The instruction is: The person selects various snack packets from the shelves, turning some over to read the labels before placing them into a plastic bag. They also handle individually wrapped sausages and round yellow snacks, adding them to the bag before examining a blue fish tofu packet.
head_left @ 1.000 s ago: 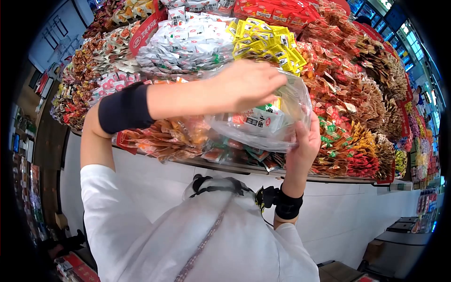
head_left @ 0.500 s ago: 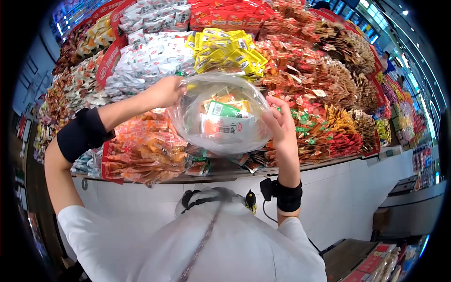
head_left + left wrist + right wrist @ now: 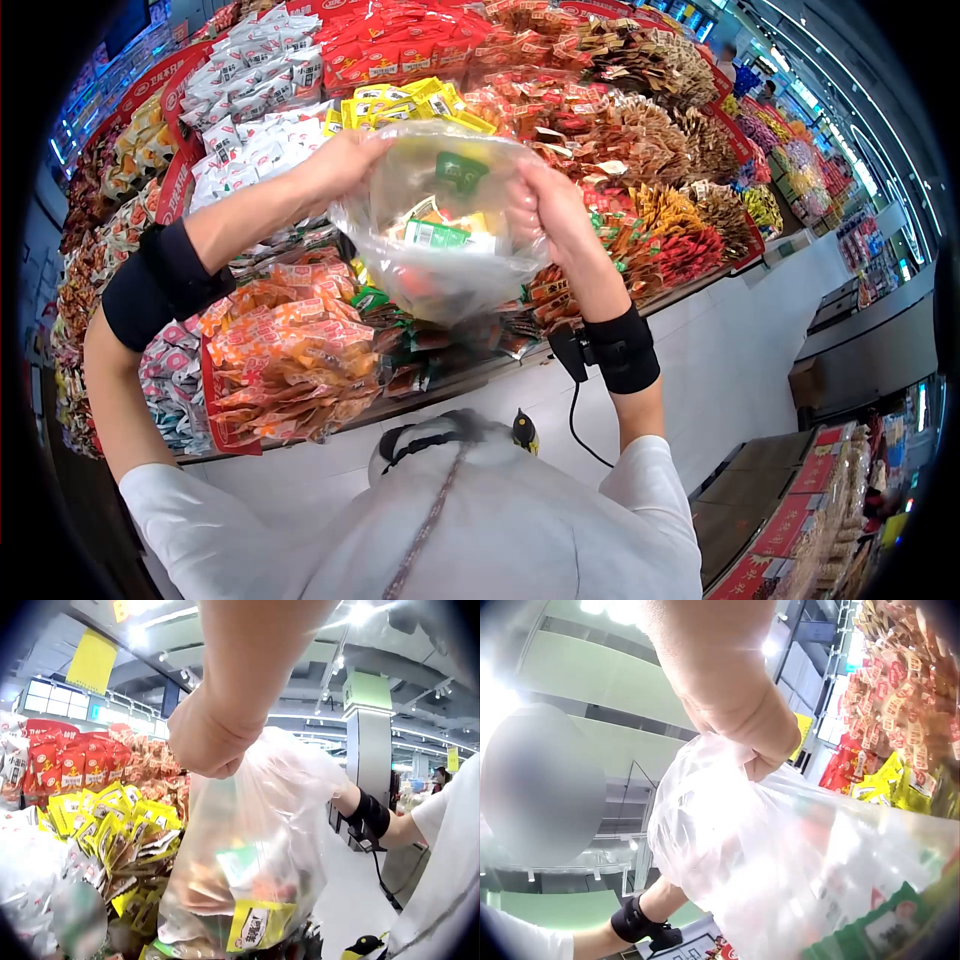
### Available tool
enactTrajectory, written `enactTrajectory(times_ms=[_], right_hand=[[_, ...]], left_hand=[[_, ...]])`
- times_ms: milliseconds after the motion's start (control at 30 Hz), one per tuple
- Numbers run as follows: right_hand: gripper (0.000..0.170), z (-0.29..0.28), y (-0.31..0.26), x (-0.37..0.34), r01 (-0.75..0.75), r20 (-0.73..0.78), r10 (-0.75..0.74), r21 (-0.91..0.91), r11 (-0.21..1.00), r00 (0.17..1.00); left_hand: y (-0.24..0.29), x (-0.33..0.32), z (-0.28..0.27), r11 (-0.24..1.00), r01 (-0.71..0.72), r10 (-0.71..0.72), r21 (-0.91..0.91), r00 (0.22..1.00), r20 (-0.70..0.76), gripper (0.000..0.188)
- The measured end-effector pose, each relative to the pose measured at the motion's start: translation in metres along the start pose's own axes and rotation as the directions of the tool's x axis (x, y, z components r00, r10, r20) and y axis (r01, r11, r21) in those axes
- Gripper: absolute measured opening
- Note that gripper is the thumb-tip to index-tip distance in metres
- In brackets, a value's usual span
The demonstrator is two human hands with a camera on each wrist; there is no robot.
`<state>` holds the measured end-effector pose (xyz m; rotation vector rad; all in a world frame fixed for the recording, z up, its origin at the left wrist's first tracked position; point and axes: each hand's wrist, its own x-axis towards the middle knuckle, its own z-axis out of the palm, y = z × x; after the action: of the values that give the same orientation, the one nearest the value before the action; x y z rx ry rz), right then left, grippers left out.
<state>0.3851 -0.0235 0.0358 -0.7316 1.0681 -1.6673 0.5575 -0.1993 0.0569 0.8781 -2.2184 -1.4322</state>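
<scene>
My right hand [image 3: 553, 212], its fingers spread along the rim half a second ago, is now curled snugly round the edge of the clear plastic bag [image 3: 435, 290]. My left hand [image 3: 345, 163] keeps its grip on the opposite side, though I can't quite see where those fingertips meet. So the bag hangs between both hands near the yellow packets [image 3: 415, 103], mouth open, weight probably shared, a green-and-white packet [image 3: 436, 235] inside.
</scene>
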Motion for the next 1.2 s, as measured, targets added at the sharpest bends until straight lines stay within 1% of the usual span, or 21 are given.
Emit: enactTrajectory(times_ms=[67,133,200,233,267,333,367,467,533,567,667,700,733,833,867,933,967,1033,1133,1167,1200], right_hand=[[0.021,0.014,-0.013,-0.010,0.101,0.008,-0.101,0.037,0.994,0.995],[0.022,0.025,-0.022,-0.025,0.158,-0.011,-0.158,0.112,0.981,0.987],[0.021,0.032,-0.026,-0.043,0.145,0.120,-0.178,0.241,0.960,0.977],[0.025,0.044,-0.028,-0.055,0.154,0.070,-0.175,0.238,0.959,0.982],[0.026,0.052,-0.025,-0.064,0.153,0.083,-0.175,0.221,0.963,0.981],[0.029,0.062,-0.019,-0.073,0.151,0.116,-0.175,0.186,0.971,0.978],[0.032,0.059,-0.016,-0.073,0.090,0.230,-0.152,0.258,0.962,0.961],[0.023,0.095,-0.002,-0.083,0.157,-0.057,-0.149,0.177,0.972,0.987],[0.022,0.087,0.011,-0.075,0.076,0.240,-0.151,0.295,0.953,0.959],[0.024,0.090,0.015,-0.075,0.075,0.212,-0.140,0.291,0.954,0.967],[0.034,0.099,0.035,-0.073,0.122,0.152,-0.160,0.234,0.965,0.975],[0.038,0.100,0.043,-0.071,0.149,0.139,-0.179,0.205,0.967,0.974],[0.037,0.101,0.050,-0.069,0.139,0.139,-0.169,0.200,0.970,0.976],[0.034,0.090,0.077,-0.060,0.122,0.135,-0.153,0.215,0.969,0.979],[0.033,0.086,0.080,-0.059,0.118,0.119,-0.138,0.159,0.980,0.983],[0.031,0.078,0.081,-0.059,0.109,0.084,-0.113,0.052,0.993,0.990],[0.027,0.071,0.082,-0.057,0.064,0.074,-0.083,0.236,0.970,0.994],[0.026,0.062,0.079,-0.058,0.080,0.078,-0.095,0.186,0.979,0.992],[0.025,0.048,0.075,-0.062,0.080,0.059,-0.087,0.107,0.991,0.994],[0.026,0.045,0.073,-0.063,0.073,0.018,-0.074,0.088,0.993,0.997],[0.028,0.040,0.070,-0.063,0.063,-0.021,-0.062,0.068,0.996,0.998]], left_hand=[[0.026,0.001,-0.015,0.998,-0.044,0.042,0.043,0.998,0.036,0.034],[0.047,0.009,-0.027,0.982,-0.165,0.157,0.094,0.984,0.081,0.029],[0.071,0.016,-0.029,0.897,-0.322,0.317,0.301,0.946,0.067,0.028],[0.069,0.038,-0.031,0.769,-0.518,0.534,0.374,0.843,0.068,0.025],[0.065,0.055,-0.033,0.592,-0.674,0.719,0.442,0.689,0.087,0.023],[0.087,0.053,-0.026,0.478,-0.762,0.765,0.437,0.606,0.219,0.019],[0.099,0.051,-0.020,0.416,-0.802,0.782,0.429,0.557,0.281,0.017],[0.113,0.054,-0.007,0.282,-0.847,0.752,0.451,0.487,0.444,0.019],[0.123,0.064,0.000,0.060,-0.847,0.673,0.529,0.426,0.605,0.018],[0.126,0.069,0.003,-0.051,-0.836,0.613,0.546,0.405,0.678,0.017],[0.127,0.067,0.012,-0.208,-0.810,0.580,0.548,0.348,0.736,0.019],[0.106,0.095,0.018,-0.307,-0.837,0.716,0.454,0.111,0.689,0.015],[0.107,0.074,0.017,-0.172,-0.841,0.626,0.513,0.309,0.716,0.016],[0.070,0.083,0.021,-0.194,-0.853,0.589,0.484,0.293,0.753,0.027],[0.057,0.088,0.024,-0.178,-0.828,0.571,0.532,0.354,0.741,0.029],[0.051,0.075,0.022,-0.035,-0.801,0.505,0.598,0.503,0.702,0.036],[0.049,0.070,0.017,0.046,-0.798,0.551,0.601,0.522,0.651,0.041],[0.040,0.064,0.007,0.207,-0.786,0.628,0.582,0.563,0.537,0.052],[0.022,0.051,-0.004,0.301,-0.704,0.791,0.643,0.561,0.244,0.063],[0.017,0.045,-0.006,0.516,-0.552,0.622,0.655,0.767,0.157,0.073],[0.010,0.036,-0.006,0.600,-0.497,0.559,0.627,0.821,0.116,0.076]])
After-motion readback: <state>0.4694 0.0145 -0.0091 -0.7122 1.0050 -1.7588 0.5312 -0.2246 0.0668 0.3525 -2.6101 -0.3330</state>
